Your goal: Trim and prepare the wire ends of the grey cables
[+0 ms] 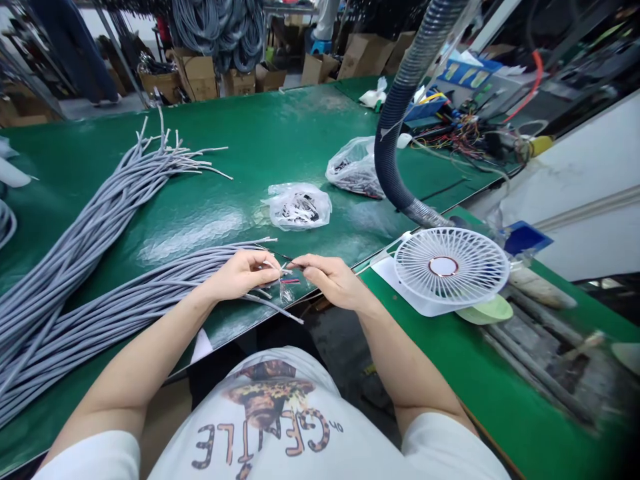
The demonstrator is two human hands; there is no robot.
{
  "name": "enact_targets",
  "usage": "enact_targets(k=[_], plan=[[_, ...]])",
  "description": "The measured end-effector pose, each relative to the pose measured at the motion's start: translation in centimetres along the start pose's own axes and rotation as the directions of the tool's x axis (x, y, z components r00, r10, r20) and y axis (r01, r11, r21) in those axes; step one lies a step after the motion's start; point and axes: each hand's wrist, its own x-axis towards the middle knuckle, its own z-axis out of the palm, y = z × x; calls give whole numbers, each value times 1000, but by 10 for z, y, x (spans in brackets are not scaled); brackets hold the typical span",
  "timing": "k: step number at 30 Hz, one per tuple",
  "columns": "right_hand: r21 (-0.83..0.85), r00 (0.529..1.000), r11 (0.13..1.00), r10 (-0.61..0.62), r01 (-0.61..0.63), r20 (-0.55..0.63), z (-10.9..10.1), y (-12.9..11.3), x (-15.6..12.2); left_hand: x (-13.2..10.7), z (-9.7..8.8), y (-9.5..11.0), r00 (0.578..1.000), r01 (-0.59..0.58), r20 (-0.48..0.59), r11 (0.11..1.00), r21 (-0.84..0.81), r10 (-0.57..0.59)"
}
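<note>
Fingers of L hand (241, 275) pinch stripped wires (291, 281) at edge of worktop (270, 133); R hand (334, 281) just beside, can't tell if its fingers grip. Grey cables (150, 287) to L, bag (300, 208) behind.

Two bundles of grey cable occupy the left: one far bundle (107, 220) and one near bundle (150, 291), their strands too many to count. Two clear bags sit mid-desk, one left bag (323, 215) and one right bag (350, 160). At right there is one fan (453, 267), one green bowl (487, 311) and one hose (393, 127). At least five cardboard boxes (199, 79) stand far off.
</note>
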Motion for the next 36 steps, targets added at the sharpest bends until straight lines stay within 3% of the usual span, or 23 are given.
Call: enact_targets(k=[5, 17, 36], plan=[[-111, 994, 994, 26, -14, 109, -10, 1, -1, -1, -2, 0, 999, -19, 43, 1000, -1, 19], [22, 958, 999, -53, 49, 283, -11, 3, 4, -2, -3, -3, 994, -24, 105, 1000, -15, 26], [135, 945, 990, -80, 39, 317, -6, 5, 5, -4, -6, -6, 983, -58, 177, 998, 34, 51]])
